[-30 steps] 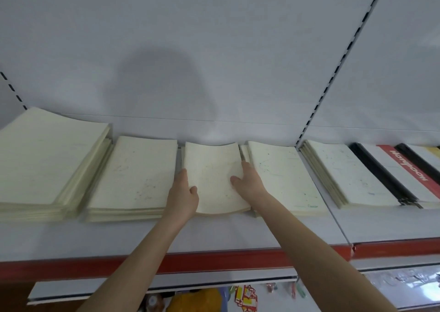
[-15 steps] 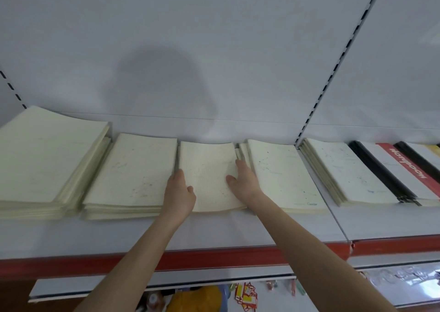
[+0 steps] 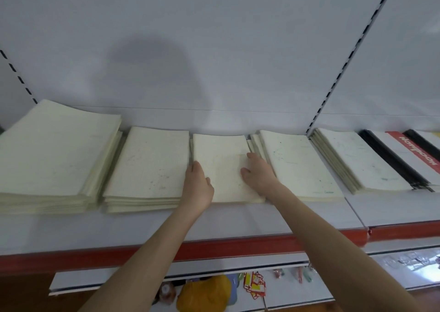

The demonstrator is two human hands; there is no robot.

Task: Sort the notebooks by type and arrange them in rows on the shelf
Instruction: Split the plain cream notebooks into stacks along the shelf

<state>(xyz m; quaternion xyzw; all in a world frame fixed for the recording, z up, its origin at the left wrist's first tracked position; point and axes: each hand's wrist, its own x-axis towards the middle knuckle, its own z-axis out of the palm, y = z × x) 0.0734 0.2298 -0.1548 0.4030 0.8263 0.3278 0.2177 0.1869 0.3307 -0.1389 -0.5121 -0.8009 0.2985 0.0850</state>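
Cream notebooks lie in flat stacks along a white shelf (image 3: 238, 219) with a red front strip. The middle notebook (image 3: 223, 159) lies flat between a stack on its left (image 3: 147, 164) and one on its right (image 3: 297, 164). My left hand (image 3: 197, 188) holds its left edge, fingers down the side and thumb on top. My right hand (image 3: 259, 173) rests on its right edge, fingers reaching down into the gap beside the neighbouring stack. A larger, taller cream stack (image 3: 52, 154) sits at the far left.
Right of a slotted upright (image 3: 333, 83) lie another cream stack (image 3: 362, 161) and black-spined notebooks with a red band (image 3: 414, 154). A white back panel rises behind. Below, a lower shelf holds a yellow object (image 3: 204, 292) and small packaged items (image 3: 254, 285).
The middle notebook, bowed and lifted at its front a second ago, now lies flat and sits farther back. Both hands moved forward with it along its side edges.
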